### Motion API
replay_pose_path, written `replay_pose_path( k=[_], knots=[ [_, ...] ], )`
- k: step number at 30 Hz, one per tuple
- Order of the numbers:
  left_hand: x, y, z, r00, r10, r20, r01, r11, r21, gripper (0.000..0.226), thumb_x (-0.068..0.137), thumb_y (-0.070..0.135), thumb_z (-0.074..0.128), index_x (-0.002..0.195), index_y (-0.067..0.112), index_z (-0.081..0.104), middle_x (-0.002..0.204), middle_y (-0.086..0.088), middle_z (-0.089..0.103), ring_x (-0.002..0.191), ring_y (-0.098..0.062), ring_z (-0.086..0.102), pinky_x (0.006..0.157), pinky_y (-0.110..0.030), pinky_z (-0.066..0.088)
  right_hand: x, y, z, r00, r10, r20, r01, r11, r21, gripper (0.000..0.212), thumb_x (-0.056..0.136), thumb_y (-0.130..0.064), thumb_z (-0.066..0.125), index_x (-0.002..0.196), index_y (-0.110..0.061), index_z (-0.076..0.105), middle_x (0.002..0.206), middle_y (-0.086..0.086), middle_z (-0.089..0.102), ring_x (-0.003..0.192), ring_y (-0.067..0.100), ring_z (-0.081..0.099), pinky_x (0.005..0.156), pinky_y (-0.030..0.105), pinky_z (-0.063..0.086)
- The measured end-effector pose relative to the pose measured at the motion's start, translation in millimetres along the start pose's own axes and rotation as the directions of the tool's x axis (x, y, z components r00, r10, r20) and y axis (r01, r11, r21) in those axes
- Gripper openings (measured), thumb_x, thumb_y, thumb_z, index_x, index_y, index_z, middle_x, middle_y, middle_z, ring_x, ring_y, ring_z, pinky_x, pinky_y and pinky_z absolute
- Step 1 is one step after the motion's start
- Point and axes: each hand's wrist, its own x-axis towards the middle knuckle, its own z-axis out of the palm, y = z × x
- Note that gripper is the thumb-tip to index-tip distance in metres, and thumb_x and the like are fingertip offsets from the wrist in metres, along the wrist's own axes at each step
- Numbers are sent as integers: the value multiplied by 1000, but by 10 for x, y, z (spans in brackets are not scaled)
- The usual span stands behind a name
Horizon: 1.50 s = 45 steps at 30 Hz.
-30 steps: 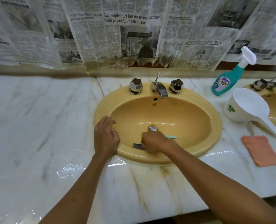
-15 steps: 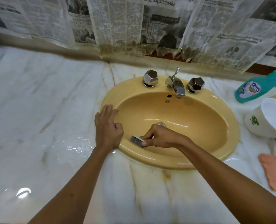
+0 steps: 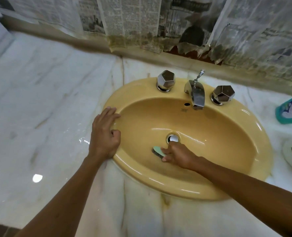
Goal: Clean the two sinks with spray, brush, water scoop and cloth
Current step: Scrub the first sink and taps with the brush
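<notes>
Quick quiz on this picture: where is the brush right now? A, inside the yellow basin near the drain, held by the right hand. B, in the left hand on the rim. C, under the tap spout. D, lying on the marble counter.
A: the right hand grips the brush against the basin floor, just in front of the drain.

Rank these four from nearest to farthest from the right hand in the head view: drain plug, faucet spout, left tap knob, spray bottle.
Measured from the right hand, which grips the brush:
1. Drain plug, just beyond the fingers, at the basin bottom.
2. Faucet spout, at the back rim, centre.
3. Left tap knob, back rim, left of the spout.
4. Spray bottle, on the counter at the far right edge.
</notes>
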Motion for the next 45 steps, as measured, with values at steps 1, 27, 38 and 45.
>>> replay_pose_path(
  k=[1, 27, 38, 45],
  knots=[
    [1, -8, 4, 1000, -4, -1, 4, 1000, -2, 54, 68, 5, 45, 118, 8, 64, 142, -5, 54, 142, -18, 36, 115, -46, 32, 53, 75, -85, 998, 44, -45, -45, 999, -20, 16, 94, -32, 62, 100, -17, 64, 104, 11, 57, 98, 31, 57, 78, 33, 42],
    [14, 0, 2, 998, -58, 38, 58, 998, -5, 49, 71, 9, 45, 115, 6, 66, 141, -7, 56, 142, -21, 38, 115, -30, 28, 5, -705, -45, 986, -91, -141, 137, 923, 359, 29, 85, -20, 72, 114, -12, 73, 83, -2, 70, 78, 16, 58, 72, 28, 45],
    [-8, 94, -94, 998, -47, 39, 49, 997, -59, 50, 73, 8, 46, 120, 7, 61, 136, -7, 56, 131, -21, 39, 113, -43, 33, 8, -1312, -203, 969, 101, -224, 49, 815, 578, 16, 85, -14, 72, 98, -14, 79, 63, -7, 67, 60, 6, 50, 63, 23, 44],
    [162, -63, -296, 989, 70, 129, -69, 998, -8, 39, 73, 13, 47, 108, 9, 62, 114, -7, 67, 99, -30, 60, 93, -41, 46, -64, -1355, -270, 928, 371, -48, -365, 926, 102, 32, 83, -12, 60, 57, -11, 42, 57, 6, 47, 61, 23, 46, 50, 26, 32]
  ],
)
